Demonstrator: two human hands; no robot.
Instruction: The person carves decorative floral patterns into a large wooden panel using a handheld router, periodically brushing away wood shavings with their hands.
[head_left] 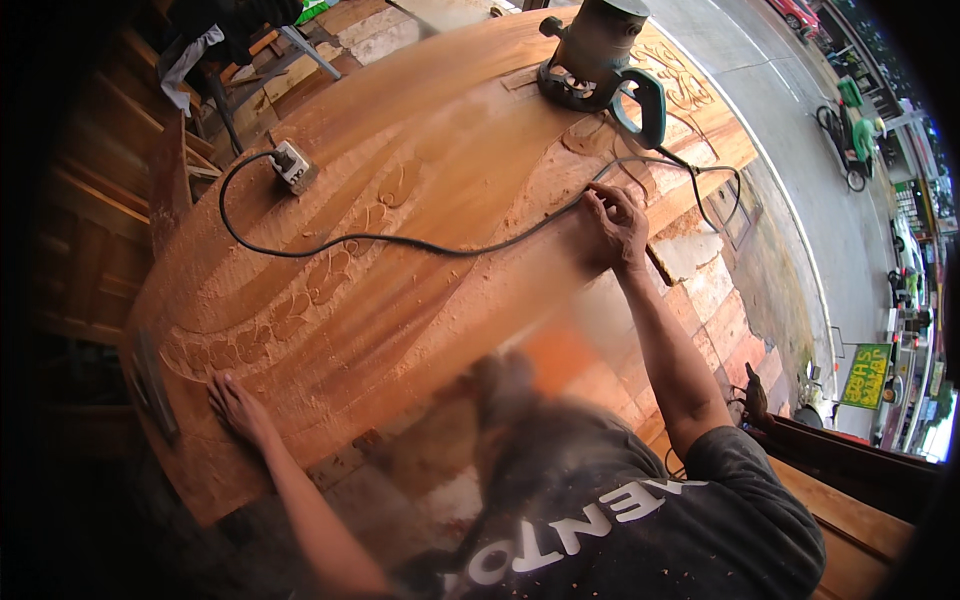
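The large reddish-brown carved wooden panel [480, 130] is touched near its lower-left end by the bare left grip [240, 408], fingers spread. The bare right grip [620, 228] is curled beside the thin black power cord [465, 253]; whether anything is pinched cannot be told. The dark teal-handled router [600, 45] is seen upright at the panel's upper right.

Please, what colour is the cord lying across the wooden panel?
The cord is black, best seen in the head view.

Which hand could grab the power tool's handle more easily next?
Probably the right hand: it's closer to the power tool and its handle. The left hand is near the board's other end.
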